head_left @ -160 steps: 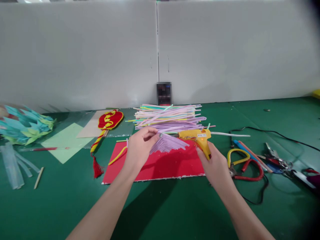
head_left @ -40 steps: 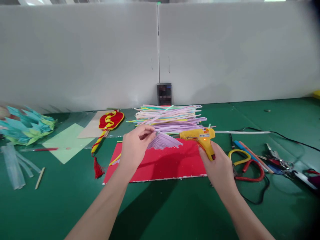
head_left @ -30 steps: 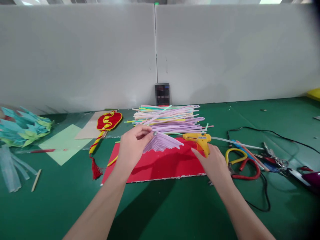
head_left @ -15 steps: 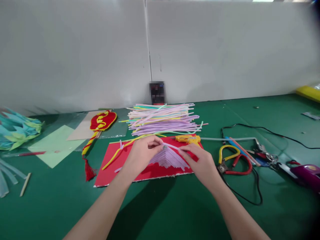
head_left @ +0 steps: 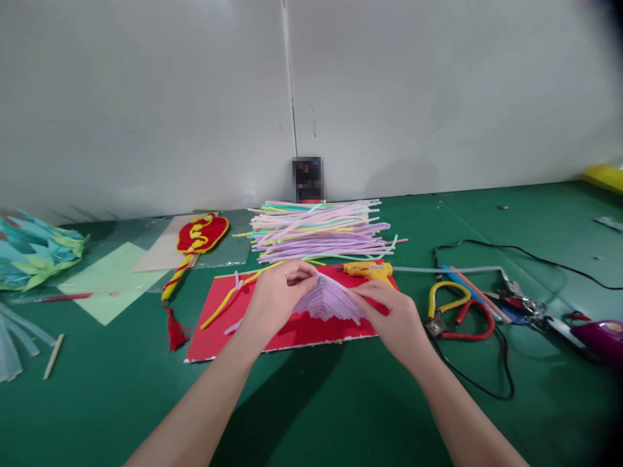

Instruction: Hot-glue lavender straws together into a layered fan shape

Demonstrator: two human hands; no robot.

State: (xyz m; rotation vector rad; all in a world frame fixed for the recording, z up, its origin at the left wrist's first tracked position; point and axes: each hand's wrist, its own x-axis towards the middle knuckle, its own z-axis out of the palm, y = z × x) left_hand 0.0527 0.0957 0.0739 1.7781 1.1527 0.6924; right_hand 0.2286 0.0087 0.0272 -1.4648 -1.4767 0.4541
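Over a red board (head_left: 209,344) I hold up a lilac piece made of pipe cleaners (head_left: 326,303), set side by side in folded V shapes. My left hand (head_left: 280,292) pinches it at the peak, thumb against fingers. On its right slope, my right hand (head_left: 389,311) grips the edge between thumb and fingertips. Behind my right hand lies a yellow glue gun (head_left: 367,268) on the board. A bent yellow pipe cleaner (head_left: 219,310) with a short lilac one twisted on it rests at the board's left.
A pile of pastel pipe cleaners (head_left: 321,233) lies behind the board. At right are pliers (head_left: 460,314) with yellow and red handles, a black cable (head_left: 506,370) and a purple tool (head_left: 598,340). A red-and-yellow fan (head_left: 202,233) with tassel lies left, near green paper (head_left: 111,285).
The camera view has shifted slightly. Both hands keep their hold on the lilac piece, whose right side now looks a little more folded in beneath my right hand.
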